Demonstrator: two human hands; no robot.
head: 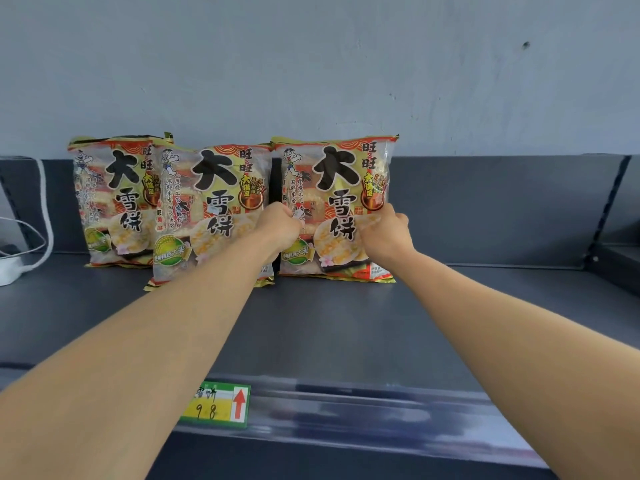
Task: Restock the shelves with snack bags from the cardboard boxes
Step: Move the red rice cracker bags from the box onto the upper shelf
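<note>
Presently, the right bag (341,174) stands upright at 12 o'clock, its base on the dark shelf (450,306). The left hand (281,227) pinches its left edge and the right hand (385,234) grips its right edge, fingers curled. The middle bag (211,202) at 11 o'clock overlaps the left bag (110,195) at 10 o'clock. All 3 are printed 旺旺 大雪饼. The price tag (221,405) at 6 o'clock reads a handwritten "9 8" beside a red up-arrow. A white cable (46,216) hangs at 9 o'clock.

Three bags (211,188) block the shelf's (485,306) back at left and middle; right of them and in front it is free. Cables (48,216) and a white box (8,271) crowd the far left.
</note>
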